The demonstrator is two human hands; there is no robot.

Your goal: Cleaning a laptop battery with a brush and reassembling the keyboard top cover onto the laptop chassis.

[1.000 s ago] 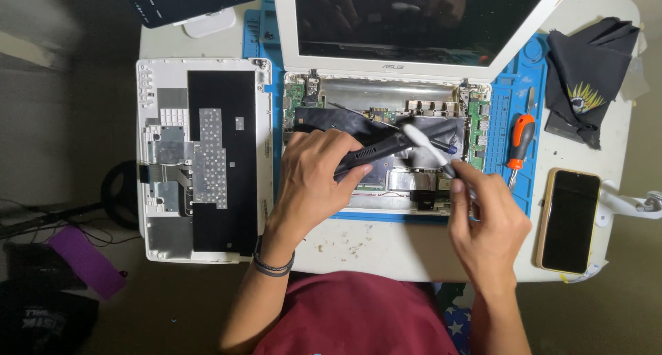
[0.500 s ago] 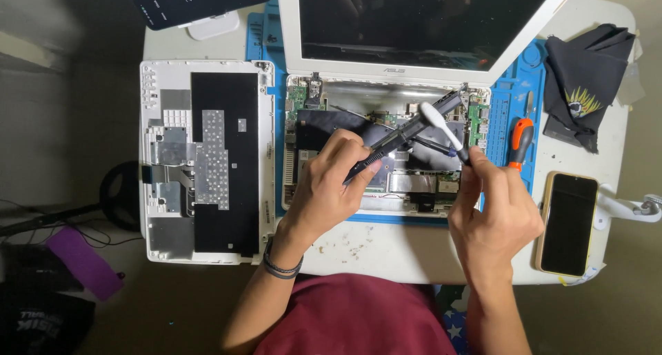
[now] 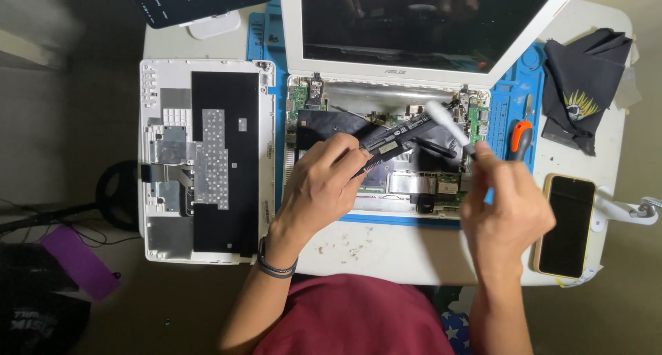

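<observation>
An opened white laptop (image 3: 386, 93) lies on a blue work mat, its circuit boards bare. My left hand (image 3: 318, 186) grips one end of a long black battery pack (image 3: 400, 136) and holds it tilted up above the laptop's inside. My right hand (image 3: 503, 214) holds a white brush-like tool (image 3: 448, 126) by its handle, the tip against the far end of the battery pack. The hand is blurred by motion.
The laptop's removed white keyboard cover (image 3: 207, 158) lies face down to the left. An orange-handled screwdriver (image 3: 519, 138) rests on the blue mat (image 3: 507, 114). A black phone (image 3: 569, 224) and a black cloth (image 3: 583, 86) sit at the right, a tablet (image 3: 200, 0) at the far left.
My right hand has moved to the right and up with the white tool. The battery pack has been lifted a little higher and further from me by my left hand.
</observation>
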